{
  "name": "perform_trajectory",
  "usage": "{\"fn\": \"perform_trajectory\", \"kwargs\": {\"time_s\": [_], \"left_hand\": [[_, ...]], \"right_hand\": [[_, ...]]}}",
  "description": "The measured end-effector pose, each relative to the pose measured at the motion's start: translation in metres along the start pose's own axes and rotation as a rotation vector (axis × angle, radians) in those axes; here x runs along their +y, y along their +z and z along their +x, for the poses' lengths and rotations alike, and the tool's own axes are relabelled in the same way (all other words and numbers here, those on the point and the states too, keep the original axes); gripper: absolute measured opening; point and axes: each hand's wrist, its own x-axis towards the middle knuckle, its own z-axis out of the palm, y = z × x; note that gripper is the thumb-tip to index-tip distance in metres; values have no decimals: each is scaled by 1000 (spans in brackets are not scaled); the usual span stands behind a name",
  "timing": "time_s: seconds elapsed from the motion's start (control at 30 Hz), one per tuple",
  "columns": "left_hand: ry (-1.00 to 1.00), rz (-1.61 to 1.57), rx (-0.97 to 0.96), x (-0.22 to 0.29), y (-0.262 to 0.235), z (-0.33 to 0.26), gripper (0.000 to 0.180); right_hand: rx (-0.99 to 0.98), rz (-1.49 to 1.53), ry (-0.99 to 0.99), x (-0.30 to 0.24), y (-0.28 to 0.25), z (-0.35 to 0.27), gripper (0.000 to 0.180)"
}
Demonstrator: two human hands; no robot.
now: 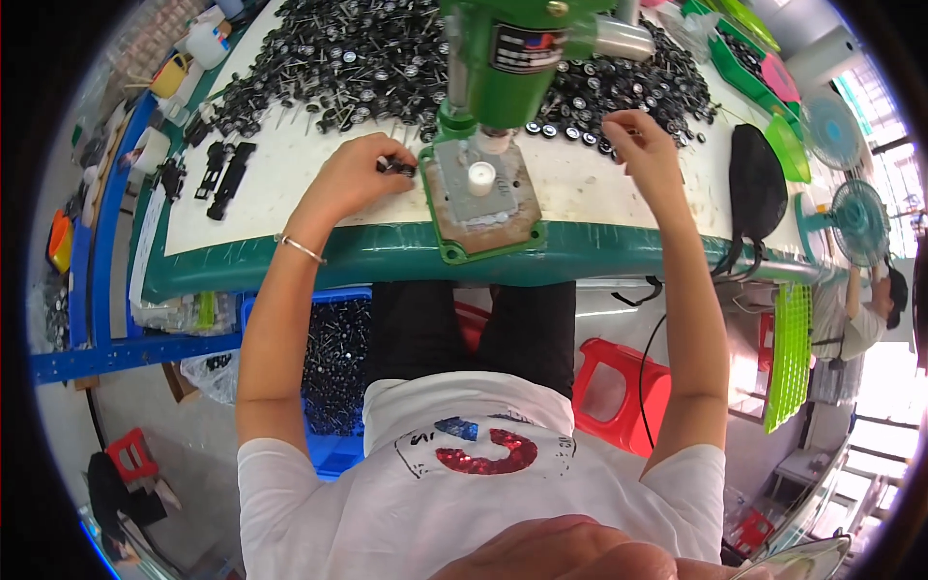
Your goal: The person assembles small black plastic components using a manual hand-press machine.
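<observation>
My left hand [353, 179] is closed around small black round parts [394, 166], just left of the press base; how many it holds is partly hidden by the fingers. My right hand [646, 155] is raised over the table to the right of the press, fingers curled and thumb apart, with nothing visible between them. Between my hands stands a green bench press [512, 82]. A white round holder [481, 178] sits on its base plate [454, 217], below the press head. Several small black discs with shiny centres [549, 130] lie near my right hand.
A large heap of black parts with metal pins [358, 68] spreads behind the press. Black elongated pieces [230, 181] lie at the left. A black cap-like object [756, 184] and fans [858, 222] are at the right. Below the table stand a blue crate [338, 454] and a red stool [619, 387].
</observation>
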Motion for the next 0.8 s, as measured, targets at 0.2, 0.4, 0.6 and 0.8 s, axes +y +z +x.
{"fn": "perform_trajectory", "kwargs": {"time_s": [0.2,0.4,0.6,0.8], "left_hand": [[-44,-74,225,0,0,-16,18],[-287,-536,266,-4,-53,-80,21],[-412,-164,-5,-22,-101,-173,13],[-104,-17,310,-7,-82,-141,13]], "right_hand": [[-36,-409,-192,18,20,-7,19],[63,-617,-246,19,36,-12,18],[107,-621,-281,15,43,-10,13],[75,-109,-231,-4,55,-16,13]]}}
